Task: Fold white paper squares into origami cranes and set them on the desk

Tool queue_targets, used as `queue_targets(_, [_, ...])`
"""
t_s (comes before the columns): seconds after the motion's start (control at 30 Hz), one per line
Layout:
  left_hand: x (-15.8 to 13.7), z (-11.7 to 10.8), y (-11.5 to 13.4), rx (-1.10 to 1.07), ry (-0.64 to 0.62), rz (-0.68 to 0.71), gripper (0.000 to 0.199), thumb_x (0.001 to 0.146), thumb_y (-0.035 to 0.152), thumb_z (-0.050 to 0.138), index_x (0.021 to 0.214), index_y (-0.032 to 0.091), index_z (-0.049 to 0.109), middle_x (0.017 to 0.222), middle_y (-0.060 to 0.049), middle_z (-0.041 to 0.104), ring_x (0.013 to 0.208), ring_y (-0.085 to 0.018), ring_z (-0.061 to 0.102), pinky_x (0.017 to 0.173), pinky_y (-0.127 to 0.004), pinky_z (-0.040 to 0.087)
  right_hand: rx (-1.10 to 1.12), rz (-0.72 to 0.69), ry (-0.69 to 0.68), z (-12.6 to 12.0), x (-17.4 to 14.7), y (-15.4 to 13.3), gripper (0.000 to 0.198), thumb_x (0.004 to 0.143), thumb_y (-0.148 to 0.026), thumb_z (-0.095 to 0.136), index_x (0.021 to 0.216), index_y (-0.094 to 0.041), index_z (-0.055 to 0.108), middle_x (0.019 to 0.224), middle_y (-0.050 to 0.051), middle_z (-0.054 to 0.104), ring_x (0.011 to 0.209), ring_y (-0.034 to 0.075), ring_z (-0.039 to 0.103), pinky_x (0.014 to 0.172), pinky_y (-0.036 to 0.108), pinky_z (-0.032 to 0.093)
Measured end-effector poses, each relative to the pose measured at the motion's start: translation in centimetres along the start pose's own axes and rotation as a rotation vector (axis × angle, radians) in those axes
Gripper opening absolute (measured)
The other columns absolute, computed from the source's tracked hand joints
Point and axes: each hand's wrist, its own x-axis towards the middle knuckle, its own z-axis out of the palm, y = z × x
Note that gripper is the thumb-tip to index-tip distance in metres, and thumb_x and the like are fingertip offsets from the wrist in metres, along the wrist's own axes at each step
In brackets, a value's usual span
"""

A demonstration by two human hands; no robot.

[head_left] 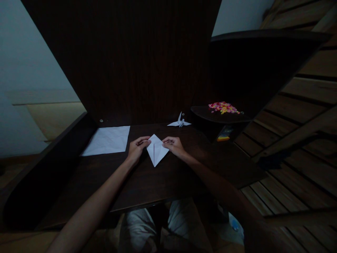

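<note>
- Pinching a folded white paper diamond by its upper left edge, the left hand is resting its thumb on top, the other fingers bending together beside and behind it.
- The right hand is pinching the diamond's right side, its thumb lying over the paper and its fingers curling close together.
- The diamond is sitting between both hands, above the middle of the dark wooden desk, one point facing the person; whether it is touching the desktop, I cannot tell.
- A white origami crane is standing near the back panel, beyond the right hand.
- White paper is lying flat left of the left hand.
- Small pink, red and yellow pieces are lying heaped on a corner shelf, at right.
</note>
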Motion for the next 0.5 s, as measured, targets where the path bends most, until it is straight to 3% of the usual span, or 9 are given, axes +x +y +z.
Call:
queue_targets(0.27, [0.01, -0.24, -0.16, -0.046, -0.074, -0.009, 0.025, 0.057, 0.023, 0.067, 0.08, 0.016, 0.074, 0.079, -0.004, 0.07, 0.079, -0.02, 0.061, 0.072, -0.028, 0.045, -0.104, -0.095, 0.134, -0.5, 0.25, 0.27, 0.011, 0.061, -0.023, 0.061, 0.065, -0.016, 0.067, 0.059, 0.0, 0.06, 0.053, 0.011, 0.048, 0.05, 0.022, 0.036])
queue_targets(0.5, [0.09, -0.45, 0.0, 0.031, -0.067, -0.003, 0.035, 0.054, 0.024, 0.07, 0.089, 0.016, 0.072, 0.077, -0.003, 0.069, 0.075, -0.019, 0.062, 0.07, -0.03, 0.047, -0.101, -0.086, 0.24, -1.02, 0.68, 0.5, 0.013, 0.06, -0.023, 0.06, 0.067, -0.016, 0.068, 0.063, 0.002, 0.064, 0.058, 0.013, 0.052, 0.055, 0.024, 0.04])
